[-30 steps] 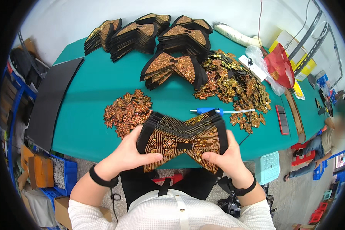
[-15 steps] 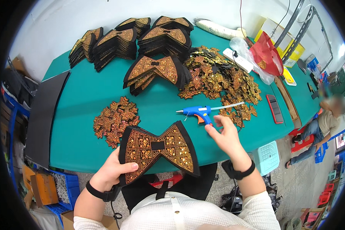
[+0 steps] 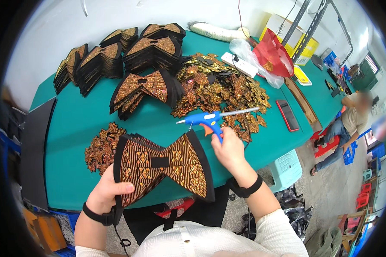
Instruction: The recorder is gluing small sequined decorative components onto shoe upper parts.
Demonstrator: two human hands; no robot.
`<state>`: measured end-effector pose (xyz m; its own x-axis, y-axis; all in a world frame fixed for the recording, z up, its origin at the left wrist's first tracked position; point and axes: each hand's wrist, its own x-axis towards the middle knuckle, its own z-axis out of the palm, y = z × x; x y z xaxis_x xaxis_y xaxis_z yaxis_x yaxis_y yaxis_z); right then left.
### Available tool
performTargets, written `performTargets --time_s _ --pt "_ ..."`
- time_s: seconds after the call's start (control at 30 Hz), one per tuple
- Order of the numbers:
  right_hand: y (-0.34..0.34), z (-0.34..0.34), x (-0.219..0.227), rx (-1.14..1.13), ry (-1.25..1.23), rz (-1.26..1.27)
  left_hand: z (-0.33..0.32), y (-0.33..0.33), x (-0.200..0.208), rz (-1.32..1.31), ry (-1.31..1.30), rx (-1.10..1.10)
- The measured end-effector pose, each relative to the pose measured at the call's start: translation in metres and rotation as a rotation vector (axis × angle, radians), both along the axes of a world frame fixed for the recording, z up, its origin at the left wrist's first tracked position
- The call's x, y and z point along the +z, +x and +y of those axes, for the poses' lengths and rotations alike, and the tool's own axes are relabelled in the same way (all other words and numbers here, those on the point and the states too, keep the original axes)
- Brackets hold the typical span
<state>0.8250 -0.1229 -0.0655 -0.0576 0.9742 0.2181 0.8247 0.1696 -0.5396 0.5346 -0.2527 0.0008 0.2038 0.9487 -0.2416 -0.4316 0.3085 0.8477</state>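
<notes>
Bow stack gripped by left hand; glue gun gripped by right hand

Several bow-shaped pieces, layered in one stack, are held at the near edge of the green bench. The beaded gold-brown face is turned toward the viewer; black margins are seen at both ends, and a black rectangle is seen at the narrow waist. The left end is clasped by the left hand, with the thumb laid across the front; the fingers behind are hidden. Whether the lower edge is touched by the bench cannot be told.

The blue glue gun is grasped at its handle by the closed right hand, just beyond the right end of the stack. Its nozzle is pointed left, and a pale glue stick is seen protruding from the rear. A black band is worn on each wrist.

A small heap of beaded cutouts is partly covered from view by the held stack. Beyond the gun, a larger heap of similar cutouts is spread. To its left, another fanned bow stack is placed, with more bow stacks behind. A red-edged phone is laid to the right. A black sheet is positioned along the bench's left end.
</notes>
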Motion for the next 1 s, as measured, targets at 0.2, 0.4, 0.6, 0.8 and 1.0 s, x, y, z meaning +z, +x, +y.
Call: performTargets --time_s 0.2,0.4,0.6,0.8,1.0 --pt "0.039 0.042 0.001 -0.118 0.094 0.017 0.047 0.005 -0.041 0.104 -0.097 -0.006" --pt "0.06 0.047 -0.012 -0.143 -0.035 0.046 0.057 0.001 -0.051 0.298 -0.193 -0.047" --pt "0.059 0.044 -0.009 -0.093 -0.169 0.002 0.064 0.0 -0.044 0.494 -0.182 -0.092" --pt "0.05 0.04 -0.021 -0.085 -0.193 -0.041 0.051 0.011 -0.047 0.836 -0.021 0.149" --pt "0.041 0.034 -0.006 -0.074 -0.145 -0.149 0.031 0.004 -0.044 1.089 0.054 0.13"
